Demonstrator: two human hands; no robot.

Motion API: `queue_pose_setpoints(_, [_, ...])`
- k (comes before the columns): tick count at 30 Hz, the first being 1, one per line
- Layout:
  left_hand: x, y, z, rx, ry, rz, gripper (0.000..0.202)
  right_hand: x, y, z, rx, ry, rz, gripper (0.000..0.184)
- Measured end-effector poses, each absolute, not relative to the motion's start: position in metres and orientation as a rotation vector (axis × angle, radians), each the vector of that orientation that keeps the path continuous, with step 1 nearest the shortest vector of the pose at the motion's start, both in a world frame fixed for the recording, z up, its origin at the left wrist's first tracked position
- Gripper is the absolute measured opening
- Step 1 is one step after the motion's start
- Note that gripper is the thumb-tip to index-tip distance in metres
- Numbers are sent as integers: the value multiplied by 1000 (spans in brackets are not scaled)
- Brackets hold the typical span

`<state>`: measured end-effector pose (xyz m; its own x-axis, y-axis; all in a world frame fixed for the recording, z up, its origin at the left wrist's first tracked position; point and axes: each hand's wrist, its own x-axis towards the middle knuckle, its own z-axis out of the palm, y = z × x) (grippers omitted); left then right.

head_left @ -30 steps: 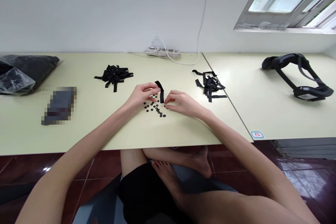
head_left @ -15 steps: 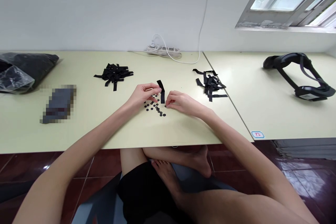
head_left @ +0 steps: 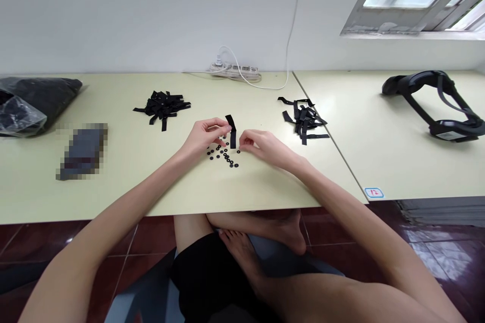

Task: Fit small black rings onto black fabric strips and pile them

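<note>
My left hand [head_left: 206,135] pinches a black fabric strip [head_left: 233,139] at its bent middle, between thumb and fingers. One end of the strip points up and away, the other down toward me. Small black round pieces with center holes [head_left: 226,156] lie scattered on the table below and beside this hand. Across from it, my right hand [head_left: 257,141] rests low over the table with its fingers curled together. A single round piece [head_left: 238,151] is right by its fingertips. Whether anything is between those fingertips cannot be made out.
Piles of black strips lie at the back left [head_left: 164,106] and right [head_left: 305,121] of the table [head_left: 182,192]. A power strip [head_left: 235,70] with a white cable sits by the wall. A black bag [head_left: 45,101] and a blurred dark object [head_left: 83,151] are left; a black headset [head_left: 435,106] is right.
The whole view has shifted slightly. Both hands keep nearly the same pose, and the black strip stays in my left hand. My right fingertips have parted a little from the single round piece.
</note>
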<state>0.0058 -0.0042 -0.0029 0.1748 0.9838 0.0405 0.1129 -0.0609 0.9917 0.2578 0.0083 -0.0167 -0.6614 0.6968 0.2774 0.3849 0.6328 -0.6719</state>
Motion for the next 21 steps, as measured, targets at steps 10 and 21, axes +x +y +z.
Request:
queue_pose_setpoints(10, [20,-18,6,1480,1203,1105,46,250,4,-15,-732,-1812,773,8])
queue_pose_setpoints(21, [23,-20,5,1518,1175,1084,52,242,-5,-15,-829,-1787,742,11])
